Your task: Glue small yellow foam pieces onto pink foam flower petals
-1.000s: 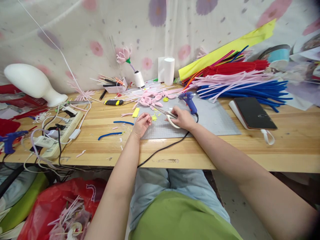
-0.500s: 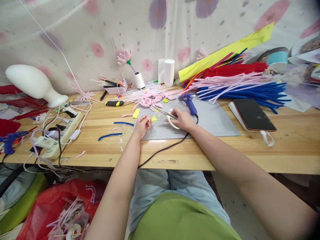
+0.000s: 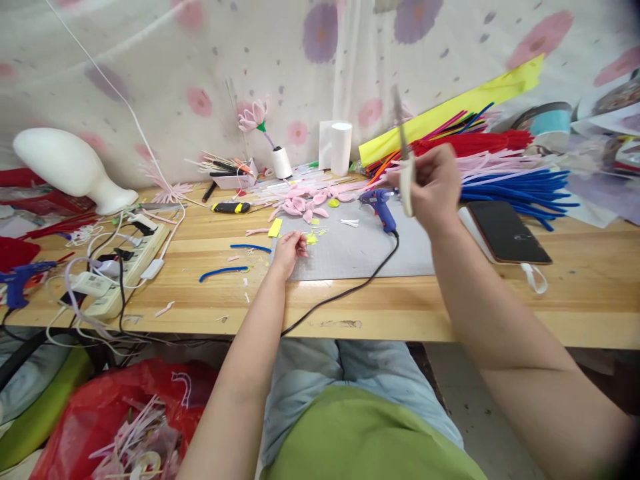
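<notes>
Scissors (image 3: 409,183) with a pale handle are up in the air on my feed, gripped in the right hand (image 3: 437,187), its fingers closed around the handle. The blades point upward and are blurred, so I cannot tell whether they are parted. From here I see them in front of the long yellow sheet (image 3: 480,97), to the right of the blue glue gun (image 3: 383,212), which lies on the grey mat (image 3: 340,260). The left hand (image 3: 290,253) is low at the mat's left side, thumb and fingertips drawn together; I cannot tell whether anything is pinched between them. Just beside those fingertips I make out yellow scraps (image 3: 311,239), and a yellow rectangle (image 3: 275,228) lies behind the hand, by the mat's left edge. Pink looped pieces (image 3: 303,202) are heaped farther back, with small white pieces (image 3: 350,223) just left of the glue gun. A black cord (image 3: 350,289) leads from the gun's handle over the mat to the front edge of the table (image 3: 390,313). To the left I see two blue stem pieces (image 3: 223,271) lying apart on the wood.
</notes>
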